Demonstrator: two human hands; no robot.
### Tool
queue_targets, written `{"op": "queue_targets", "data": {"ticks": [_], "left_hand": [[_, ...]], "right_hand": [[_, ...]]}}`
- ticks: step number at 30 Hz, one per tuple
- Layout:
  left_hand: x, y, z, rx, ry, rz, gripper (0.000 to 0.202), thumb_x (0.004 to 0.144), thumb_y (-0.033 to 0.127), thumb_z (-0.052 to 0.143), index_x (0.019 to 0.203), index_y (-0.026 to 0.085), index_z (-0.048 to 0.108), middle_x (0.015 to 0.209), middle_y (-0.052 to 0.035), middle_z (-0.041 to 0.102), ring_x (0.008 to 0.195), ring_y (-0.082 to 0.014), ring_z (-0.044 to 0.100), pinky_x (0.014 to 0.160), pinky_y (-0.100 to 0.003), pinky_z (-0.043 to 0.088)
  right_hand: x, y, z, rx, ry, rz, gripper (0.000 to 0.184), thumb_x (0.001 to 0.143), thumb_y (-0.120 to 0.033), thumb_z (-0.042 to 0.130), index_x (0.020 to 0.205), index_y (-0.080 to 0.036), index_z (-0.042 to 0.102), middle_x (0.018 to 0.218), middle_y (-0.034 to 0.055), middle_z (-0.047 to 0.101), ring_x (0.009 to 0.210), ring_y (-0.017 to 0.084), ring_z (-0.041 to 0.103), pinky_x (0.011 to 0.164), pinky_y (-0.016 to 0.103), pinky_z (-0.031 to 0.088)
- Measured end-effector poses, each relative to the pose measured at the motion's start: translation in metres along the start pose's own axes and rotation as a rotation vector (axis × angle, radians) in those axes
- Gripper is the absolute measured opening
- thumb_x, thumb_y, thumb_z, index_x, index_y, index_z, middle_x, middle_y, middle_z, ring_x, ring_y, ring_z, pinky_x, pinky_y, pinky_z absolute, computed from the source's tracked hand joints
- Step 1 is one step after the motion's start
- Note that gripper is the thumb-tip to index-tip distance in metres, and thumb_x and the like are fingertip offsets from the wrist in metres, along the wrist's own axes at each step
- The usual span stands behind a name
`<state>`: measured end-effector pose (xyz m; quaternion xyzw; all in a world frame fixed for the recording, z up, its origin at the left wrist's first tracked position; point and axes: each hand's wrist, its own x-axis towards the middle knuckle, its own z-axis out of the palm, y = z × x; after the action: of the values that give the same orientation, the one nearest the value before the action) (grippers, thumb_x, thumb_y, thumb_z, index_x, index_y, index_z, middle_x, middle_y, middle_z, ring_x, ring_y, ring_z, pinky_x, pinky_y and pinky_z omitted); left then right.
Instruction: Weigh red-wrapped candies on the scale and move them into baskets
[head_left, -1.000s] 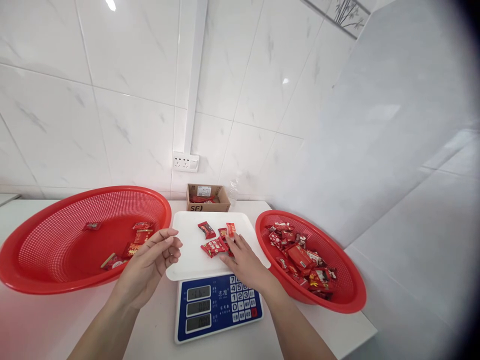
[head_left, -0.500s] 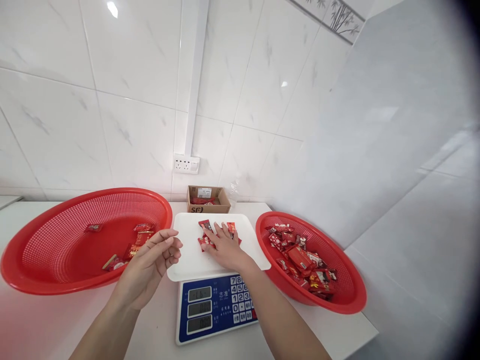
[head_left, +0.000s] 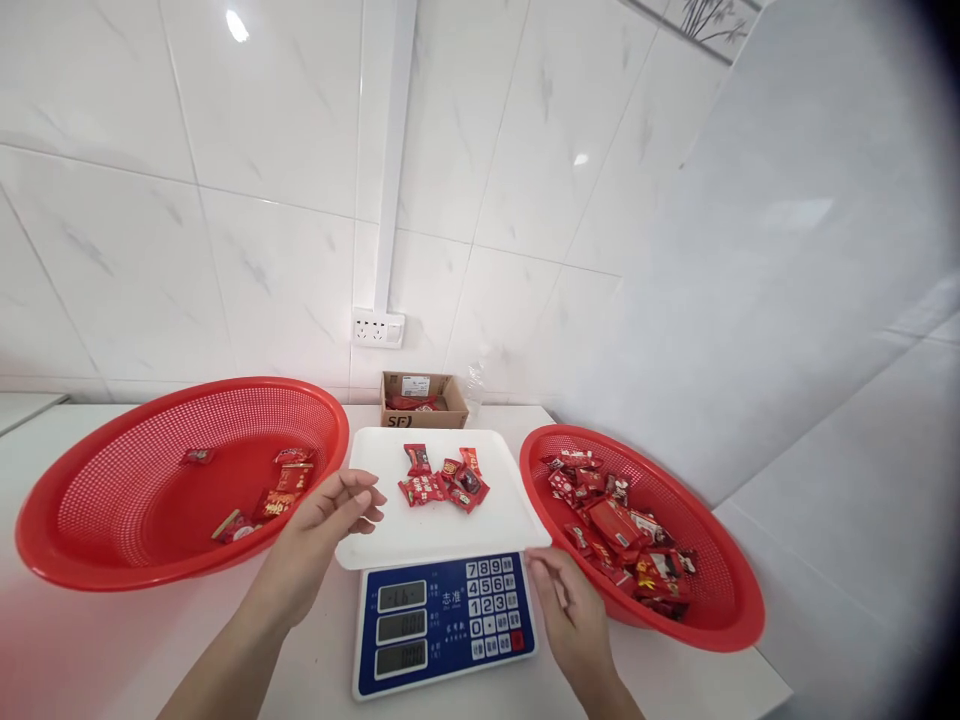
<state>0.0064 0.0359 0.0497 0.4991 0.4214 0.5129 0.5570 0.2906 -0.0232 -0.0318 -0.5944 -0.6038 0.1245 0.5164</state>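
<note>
Several red-wrapped candies (head_left: 448,484) lie in a loose cluster on the white tray (head_left: 375,548) of a blue digital scale (head_left: 447,628). At the tray's left edge is my left hand (head_left: 319,540), empty, its fingers loosely bent and apart. My right hand (head_left: 571,615) is by the front right corner of the tray, beside the keypad. Its fingers are slightly curved with nothing between them, and the fingertips are at the tray's rim; whether they touch it I cannot tell.
A red perforated basket (head_left: 97,480) on the left holds a few candies. Another red basket (head_left: 739,600) on the right holds many more. Behind the tray stands a small cardboard box (head_left: 424,418) against the tiled wall, under a socket (head_left: 378,328). All stand on a white table (head_left: 315,670).
My right hand has lifted off the candies and moved back to the tray's front right corner, leaving the candies uncovered. My left hand stays beside the tray. The view has shifted slightly.
</note>
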Motion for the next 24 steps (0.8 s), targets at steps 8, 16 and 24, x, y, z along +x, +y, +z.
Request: {"op": "queue_targets", "data": {"ticks": [8, 16, 24], "left_hand": [[0.008, -0.016, 0.031, 0.998, -0.299, 0.203, 0.05, 0.088, 0.044, 0.039, 0.136, 0.027, 0.04, 0.145, -0.0027, 0.038, 0.138, -0.0247, 0.021, 0.109, -0.045, 0.027], [0.016, -0.02, 0.047, 1.338, -0.44, 0.193, 0.056, 0.09, 0.042, 0.039, 0.139, 0.015, 0.035, 0.146, -0.0098, 0.032, 0.136, -0.0237, 0.026, 0.111, -0.041, 0.026], [0.026, -0.018, 0.05, 1.282, -0.323, 0.268, 0.034, 0.091, 0.026, 0.033, 0.108, 0.023, 0.062, 0.121, -0.0047, 0.059, 0.108, -0.02, 0.057, 0.094, -0.033, 0.044]], "right_hand": [[-0.024, 0.038, 0.001, 0.118, 0.049, 0.298, 0.045, 0.076, -0.061, 0.05, 0.065, -0.019, 0.06, 0.057, 0.0011, 0.057, 0.054, 0.016, 0.053, 0.051, 0.025, 0.046], [-0.014, 0.059, -0.002, 0.265, -0.001, 0.553, 0.054, 0.067, -0.069, 0.053, 0.077, -0.017, 0.064, 0.072, 0.0061, 0.067, 0.063, 0.02, 0.059, 0.062, 0.031, 0.051], [-0.012, 0.064, -0.003, 0.344, -0.02, 0.576, 0.052, 0.07, -0.067, 0.052, 0.077, -0.017, 0.064, 0.067, 0.0049, 0.065, 0.057, 0.019, 0.056, 0.056, 0.031, 0.049]]}}
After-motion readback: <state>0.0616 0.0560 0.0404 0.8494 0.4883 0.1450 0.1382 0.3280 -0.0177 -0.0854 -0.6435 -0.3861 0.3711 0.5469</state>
